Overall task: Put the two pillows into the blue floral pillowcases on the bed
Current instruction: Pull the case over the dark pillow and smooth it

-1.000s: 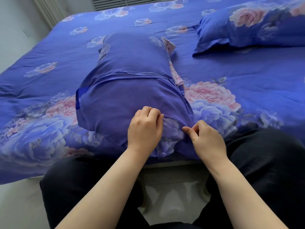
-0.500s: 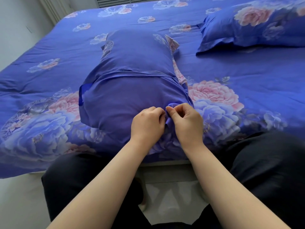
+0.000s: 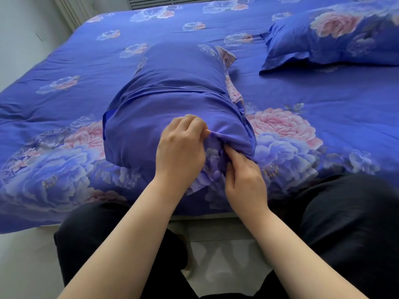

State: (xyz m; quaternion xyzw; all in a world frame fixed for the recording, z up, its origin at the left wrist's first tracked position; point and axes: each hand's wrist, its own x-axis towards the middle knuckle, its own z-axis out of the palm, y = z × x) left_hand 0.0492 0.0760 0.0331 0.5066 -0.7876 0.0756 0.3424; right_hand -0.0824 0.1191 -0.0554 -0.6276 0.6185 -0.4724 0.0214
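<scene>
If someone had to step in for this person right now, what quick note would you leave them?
Left hand: pinches a fold of the near pillowcase at its open end.
Right hand: fingers tucked into the fabric at the same opening, by the bed's near edge.
Done: the far pillow lies fully cased at the upper right. The near pillow looks to be inside its case.
Left: tuck in the flap, smooth it, and probably set it beside the other.
</scene>
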